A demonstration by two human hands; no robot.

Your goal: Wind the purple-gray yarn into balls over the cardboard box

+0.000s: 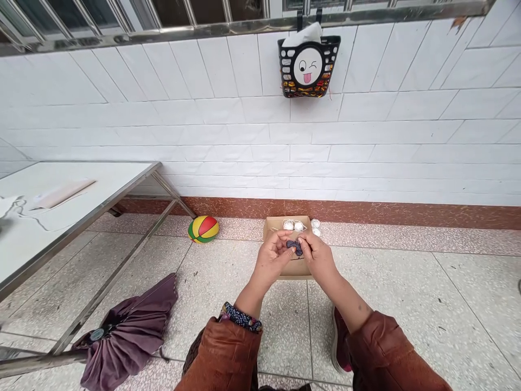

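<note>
Between my hands is a small dark blue bunched piece (293, 247), like gathered cloth or yarn; its exact kind is too small to make out. My left hand (272, 255) pinches its left side with thumb and fingers. On the right side, the fingertips of my right hand (316, 255) are closed on it. Directly below both hands, an open cardboard box (296, 276) stands on the floor. Inside it, near the back, lie white yarn-like balls (288, 224) with loose strands. More white balls (316, 224) sit just outside the box's right edge.
A metal-framed table (122, 176) stands at left. Beneath its side lies a folded purple umbrella (130, 331), and a colourful ball (203, 229) rests near the wall. A black basket (309, 92) hangs from the window bars. My shoe (341, 342) is at lower right.
</note>
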